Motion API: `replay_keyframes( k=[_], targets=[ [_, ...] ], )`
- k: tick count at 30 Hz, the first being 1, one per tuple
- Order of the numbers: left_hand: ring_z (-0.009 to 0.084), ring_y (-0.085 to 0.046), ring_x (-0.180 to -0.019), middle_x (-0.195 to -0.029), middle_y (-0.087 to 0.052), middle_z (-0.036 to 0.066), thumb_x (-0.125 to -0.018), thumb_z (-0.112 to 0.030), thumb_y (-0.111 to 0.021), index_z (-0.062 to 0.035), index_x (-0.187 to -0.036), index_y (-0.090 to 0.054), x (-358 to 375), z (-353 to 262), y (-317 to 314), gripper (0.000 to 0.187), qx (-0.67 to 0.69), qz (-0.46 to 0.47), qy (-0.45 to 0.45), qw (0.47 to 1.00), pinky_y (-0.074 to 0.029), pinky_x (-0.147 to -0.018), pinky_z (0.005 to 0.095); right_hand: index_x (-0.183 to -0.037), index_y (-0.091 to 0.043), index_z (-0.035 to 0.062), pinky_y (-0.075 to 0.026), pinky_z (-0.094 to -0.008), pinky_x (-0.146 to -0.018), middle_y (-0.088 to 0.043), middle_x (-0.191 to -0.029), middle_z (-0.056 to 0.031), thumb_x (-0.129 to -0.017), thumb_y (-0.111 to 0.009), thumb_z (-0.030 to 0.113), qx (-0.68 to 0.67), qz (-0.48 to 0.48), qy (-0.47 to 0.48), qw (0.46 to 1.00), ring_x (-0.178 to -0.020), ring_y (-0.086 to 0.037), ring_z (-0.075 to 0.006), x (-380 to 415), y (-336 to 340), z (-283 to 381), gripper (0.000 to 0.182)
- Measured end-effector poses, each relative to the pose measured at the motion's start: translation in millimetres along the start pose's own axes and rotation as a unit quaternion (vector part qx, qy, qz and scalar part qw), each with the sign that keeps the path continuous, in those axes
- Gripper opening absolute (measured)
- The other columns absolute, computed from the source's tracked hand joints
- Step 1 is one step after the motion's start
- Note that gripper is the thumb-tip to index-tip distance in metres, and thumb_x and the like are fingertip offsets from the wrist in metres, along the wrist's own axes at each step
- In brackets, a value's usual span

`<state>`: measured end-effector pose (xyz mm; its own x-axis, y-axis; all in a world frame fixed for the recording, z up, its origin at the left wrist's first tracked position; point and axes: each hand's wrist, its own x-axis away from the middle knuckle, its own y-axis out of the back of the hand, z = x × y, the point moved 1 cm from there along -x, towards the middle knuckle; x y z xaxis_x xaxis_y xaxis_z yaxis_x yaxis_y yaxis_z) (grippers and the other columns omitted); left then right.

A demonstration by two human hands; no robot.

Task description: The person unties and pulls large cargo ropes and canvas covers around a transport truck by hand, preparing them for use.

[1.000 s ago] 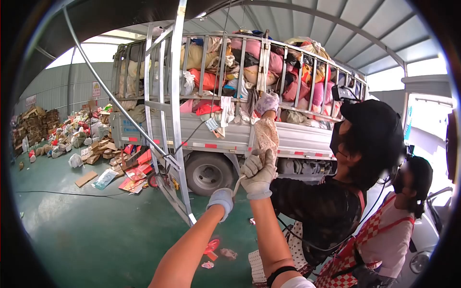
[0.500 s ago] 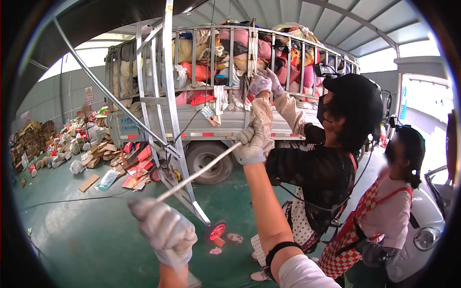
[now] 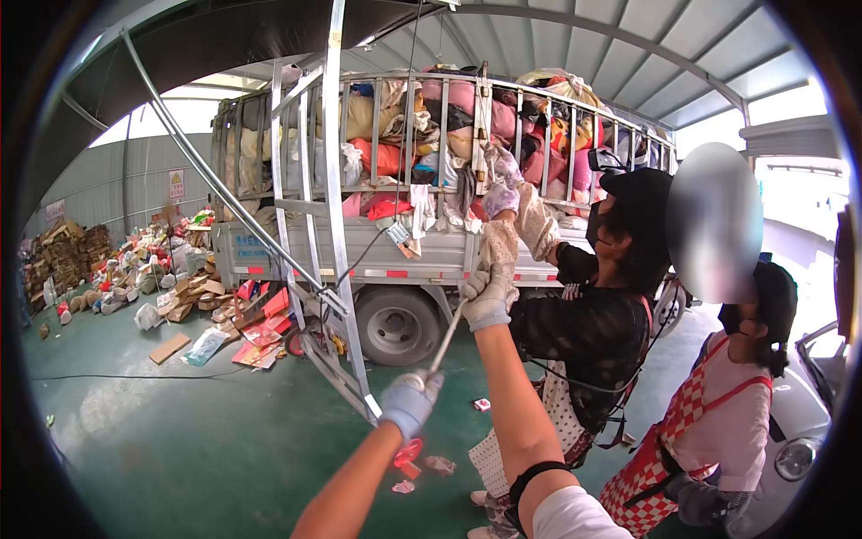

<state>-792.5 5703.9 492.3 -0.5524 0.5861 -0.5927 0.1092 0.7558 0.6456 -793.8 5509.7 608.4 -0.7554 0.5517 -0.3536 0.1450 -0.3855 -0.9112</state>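
A pale rope point(image 3: 448, 340) runs straight between my two gloved hands. My left hand point(image 3: 409, 404), in a grey-white glove, is closed on its lower end, in front of the truck's wheel. Higher up, my right hand point(image 3: 488, 298) is wrapped round the rope, close to a co-worker's patterned sleeve. That co-worker's gloved hands point(image 3: 503, 187) are raised at the truck's side rails, just beyond my right hand. Where the rope runs past my right hand is hidden behind hands and sleeves.
A truck point(image 3: 431, 250) piled with cloth and bags stands ahead. A metal frame point(image 3: 337, 225) with red wheels stands left of my hands. Two co-workers, one in a checked apron point(image 3: 655, 449), stand on my right, near a car point(image 3: 795, 422). Cardboard and rubbish point(image 3: 193, 292) lie left.
My left hand has moved right and slightly down, closer to my right hand, and the rope between them is shorter and steeper. The view has shifted a little.
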Motion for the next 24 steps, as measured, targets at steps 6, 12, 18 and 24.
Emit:
replay_keyframes(
  k=[6, 12, 18, 24],
  targets=[
    [0.0041, -0.021, -0.036, -0.044, -0.022, -0.008, -0.085, -0.025, -0.044, -0.0034, -0.077, -0.050, 30, -46, 15, 0.024, 0.819, 0.194, 0.226, 0.490, -0.017, -0.035, 0.0197, -0.073, -0.047, 0.0141, -0.014, -0.0202, -0.030, -0.025, -0.044, 0.0085, -0.086, -0.037, 0.033, 0.105, -0.097, -0.039, 0.989, -0.033, -0.019, -0.0049, -8, 31, -2, 0.025],
    [0.0039, -0.021, -0.035, -0.044, -0.021, -0.008, -0.086, -0.022, -0.040, -0.0049, -0.076, -0.047, 32, -83, 35, 0.021, 0.811, 0.192, 0.222, 0.507, -0.017, -0.034, 0.0191, -0.074, -0.045, 0.0110, -0.015, -0.0206, -0.029, -0.026, -0.042, 0.0079, -0.084, -0.036, 0.029, 0.182, -0.132, 0.017, 0.974, -0.031, -0.021, -0.0052, -3, 8, 21, 0.023],
    [0.0041, -0.020, -0.035, -0.045, -0.022, -0.008, -0.086, -0.020, -0.041, -0.0057, -0.078, -0.046, 95, -136, 42, 0.017, 0.829, 0.208, 0.193, 0.481, -0.017, -0.034, 0.0194, -0.067, -0.045, 0.0101, -0.016, -0.0194, -0.030, -0.025, -0.044, 0.0077, -0.083, -0.038, 0.021, 0.097, -0.003, -0.018, 0.995, -0.033, -0.021, -0.0042, 81, -46, 74, 0.021],
    [0.0047, -0.021, -0.036, -0.046, -0.024, -0.007, -0.085, -0.022, -0.041, -0.0042, -0.077, -0.045, 75, -95, 1, 0.020, 0.807, 0.255, 0.224, 0.483, -0.019, -0.035, 0.0198, -0.068, -0.043, 0.0173, -0.017, -0.0208, -0.026, -0.025, -0.042, 0.0077, -0.083, -0.041, 0.034, 0.176, -0.086, -0.026, 0.980, -0.029, -0.024, -0.0062, 62, 4, 51, 0.022]
  ],
)
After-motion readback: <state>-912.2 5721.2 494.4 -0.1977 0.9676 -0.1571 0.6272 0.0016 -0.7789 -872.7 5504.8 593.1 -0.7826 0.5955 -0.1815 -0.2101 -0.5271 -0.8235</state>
